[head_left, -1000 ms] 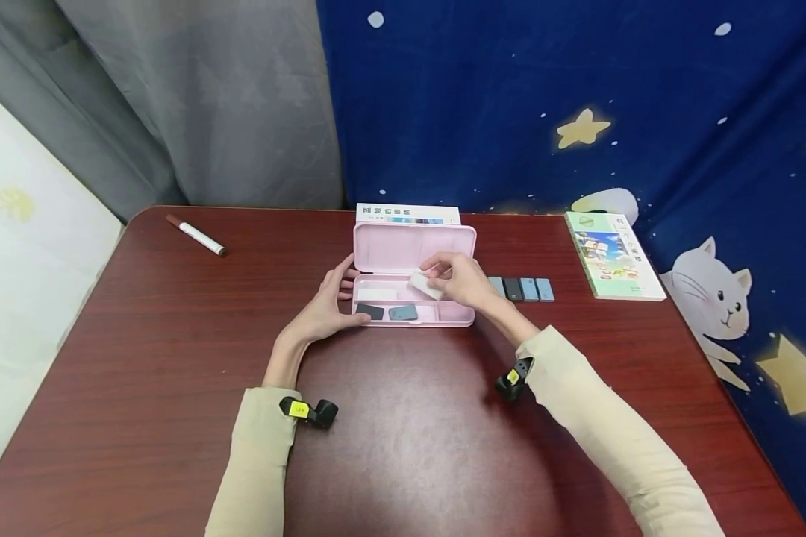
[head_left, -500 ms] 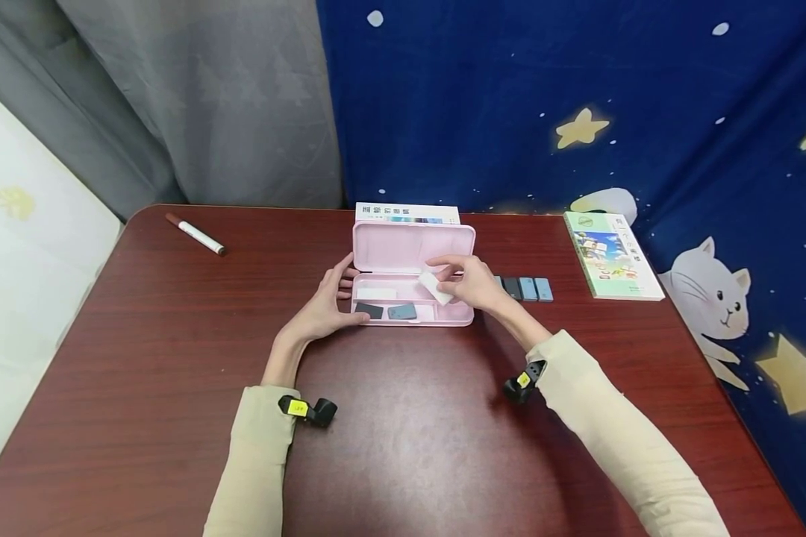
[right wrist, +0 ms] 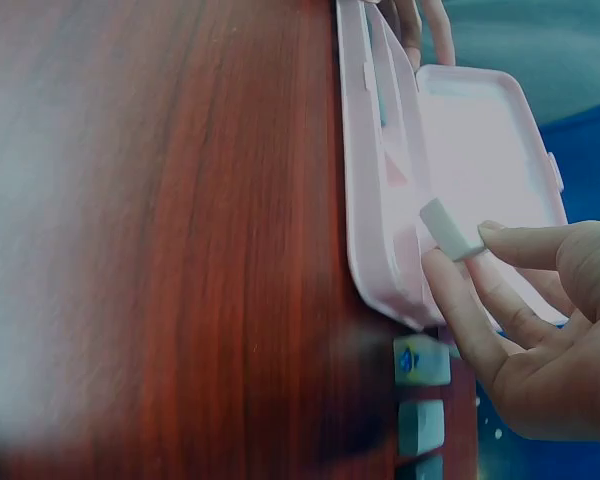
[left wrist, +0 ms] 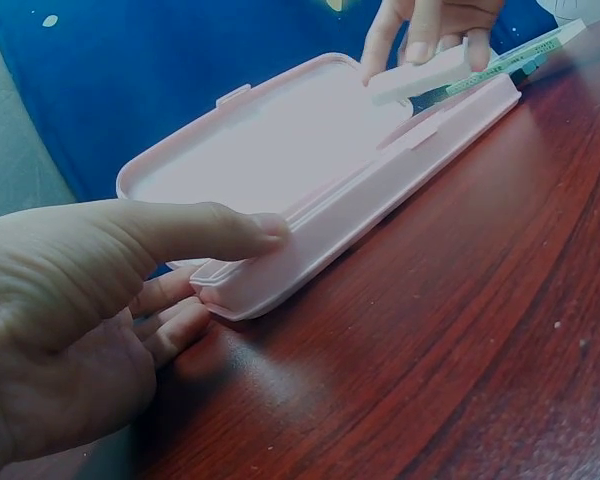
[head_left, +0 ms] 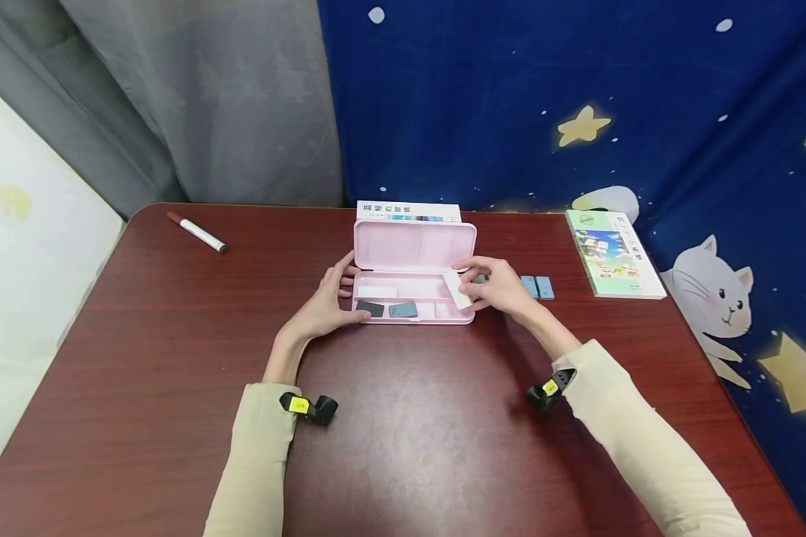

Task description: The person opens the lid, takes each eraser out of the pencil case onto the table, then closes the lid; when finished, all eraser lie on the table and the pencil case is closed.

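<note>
A pink pencil case [head_left: 415, 246] lies open on the table with its lid tipped back. My left hand [head_left: 327, 302] holds its left end, the thumb [left wrist: 215, 232] on the front wall and other fingers round the end. Over the case's right end, my right hand [head_left: 500, 287] pinches a white eraser [head_left: 457, 290] between thumb and fingers; the right wrist view shows this eraser [right wrist: 450, 230] tilted above the tray. Inside the case are a dark eraser [head_left: 371, 309] and a blue-grey eraser [head_left: 403, 309] in front, and a white piece [head_left: 377, 292] behind.
Right of the case, a row of small erasers [head_left: 536, 287] is partly hidden by my right hand. A green-edged book [head_left: 611, 257] lies farther right. Another book [head_left: 408, 212] sits behind the lid. A white marker [head_left: 201, 236] with a brown cap lies at the far left.
My right hand has moved right with the white eraser, from the middle of the case to its right end, turning the eraser steeper. My left hand has stayed on the case.
</note>
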A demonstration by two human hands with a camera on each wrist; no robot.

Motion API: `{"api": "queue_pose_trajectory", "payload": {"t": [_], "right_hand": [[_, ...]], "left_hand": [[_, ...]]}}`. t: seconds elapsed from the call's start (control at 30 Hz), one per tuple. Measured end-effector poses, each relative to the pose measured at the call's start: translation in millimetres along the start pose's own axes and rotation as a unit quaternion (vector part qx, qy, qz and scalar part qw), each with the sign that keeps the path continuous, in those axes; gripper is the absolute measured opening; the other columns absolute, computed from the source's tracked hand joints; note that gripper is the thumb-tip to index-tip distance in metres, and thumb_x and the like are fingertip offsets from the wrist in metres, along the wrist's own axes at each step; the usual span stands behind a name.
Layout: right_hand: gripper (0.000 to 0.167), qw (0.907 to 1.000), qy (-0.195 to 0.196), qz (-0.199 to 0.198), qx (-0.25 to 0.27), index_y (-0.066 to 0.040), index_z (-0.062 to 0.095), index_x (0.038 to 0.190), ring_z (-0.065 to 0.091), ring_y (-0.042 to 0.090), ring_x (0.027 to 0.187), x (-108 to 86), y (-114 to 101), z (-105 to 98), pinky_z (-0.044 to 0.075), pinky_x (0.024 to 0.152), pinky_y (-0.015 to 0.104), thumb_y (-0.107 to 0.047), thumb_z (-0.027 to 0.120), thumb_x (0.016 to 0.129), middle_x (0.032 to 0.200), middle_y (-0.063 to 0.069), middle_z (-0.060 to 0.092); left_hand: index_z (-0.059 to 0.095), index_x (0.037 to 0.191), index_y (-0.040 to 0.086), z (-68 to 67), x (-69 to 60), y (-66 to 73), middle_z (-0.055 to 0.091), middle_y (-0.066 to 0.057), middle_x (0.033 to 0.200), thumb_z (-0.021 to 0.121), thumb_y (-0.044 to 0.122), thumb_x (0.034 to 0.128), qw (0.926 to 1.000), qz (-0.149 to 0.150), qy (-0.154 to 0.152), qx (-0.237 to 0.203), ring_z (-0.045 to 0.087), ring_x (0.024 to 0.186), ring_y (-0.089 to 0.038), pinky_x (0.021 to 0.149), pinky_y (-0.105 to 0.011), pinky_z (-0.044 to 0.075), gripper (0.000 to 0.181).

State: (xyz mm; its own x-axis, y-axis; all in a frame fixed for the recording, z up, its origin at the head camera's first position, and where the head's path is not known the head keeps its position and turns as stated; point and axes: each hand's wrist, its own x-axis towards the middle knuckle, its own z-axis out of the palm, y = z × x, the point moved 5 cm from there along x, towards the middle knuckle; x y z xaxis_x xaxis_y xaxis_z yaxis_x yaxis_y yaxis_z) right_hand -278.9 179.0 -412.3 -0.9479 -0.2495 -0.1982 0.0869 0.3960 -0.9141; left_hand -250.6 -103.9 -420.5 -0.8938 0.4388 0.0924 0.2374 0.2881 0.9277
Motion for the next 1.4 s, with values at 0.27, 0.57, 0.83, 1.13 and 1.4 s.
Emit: {"api": "queue_pose_trajectory", "payload": {"t": [0.27,0.57,0.83,1.13,1.4], "right_hand": [[0.038,0.9985,0.018,0.032,0.039,0.002,0.054,0.128,0.064,0.025,0.074,-18.8,17.3,-17.3,0.056,0.068,0.049,0.004,0.061,0.091,0.103,0.023,0.054],[0.042,0.9979,0.018,0.05,0.038,0.007,0.046,0.13,0.063,0.024,0.073,-35.2,28.5,-18.1,0.057,0.067,0.046,0.006,0.059,0.09,0.102,0.023,0.05],[0.039,0.998,0.023,0.053,0.025,0.006,0.048,0.128,0.065,0.028,0.073,-45.2,36.5,-19.9,0.057,0.064,0.045,0.005,0.059,0.091,0.1,0.023,0.051],[0.036,0.9981,0.028,0.056,-0.005,0.004,0.051,0.126,0.062,0.025,0.066,-46.0,44.1,-19.2,0.057,0.061,0.043,0.004,0.059,0.091,0.098,0.022,0.054],[0.038,0.997,0.05,0.05,-0.032,0.005,0.053,0.125,0.064,0.022,0.069,-47.0,46.5,-19.8,0.058,0.061,0.041,0.003,0.063,0.089,0.097,0.022,0.056]], "left_hand": [[0.007,0.153,-0.001,-0.3,0.2,-0.5,0.029,-0.03,0.138,0.079,-0.004,0.075,1.0,-0.006,-0.004,0.002,0.034,0.123,-0.043,0.102,-0.052,0.034,0.106],[0.007,0.153,-0.001,-2.1,-2.3,-2.0,0.029,-0.029,0.138,0.079,-0.003,0.0753,1.0,-0.009,0.001,0.001,0.034,0.122,-0.042,0.102,-0.052,0.034,0.105],[0.008,0.153,-0.001,-2.5,-2.2,0.4,0.029,-0.029,0.138,0.079,-0.003,0.0752,0.9999,-0.009,0.0,0.005,0.034,0.123,-0.043,0.102,-0.051,0.034,0.105],[0.008,0.152,-0.002,-1.6,-1.0,0.7,0.03,-0.03,0.138,0.079,-0.004,0.075,1.0,-0.007,0.0,0.004,0.035,0.122,-0.043,0.102,-0.051,0.034,0.105],[0.007,0.152,-0.002,-0.5,-0.5,0.7,0.029,-0.029,0.138,0.078,-0.003,0.0754,1.0,-0.008,-0.001,0.006,0.035,0.123,-0.042,0.102,-0.051,0.034,0.105]]}}
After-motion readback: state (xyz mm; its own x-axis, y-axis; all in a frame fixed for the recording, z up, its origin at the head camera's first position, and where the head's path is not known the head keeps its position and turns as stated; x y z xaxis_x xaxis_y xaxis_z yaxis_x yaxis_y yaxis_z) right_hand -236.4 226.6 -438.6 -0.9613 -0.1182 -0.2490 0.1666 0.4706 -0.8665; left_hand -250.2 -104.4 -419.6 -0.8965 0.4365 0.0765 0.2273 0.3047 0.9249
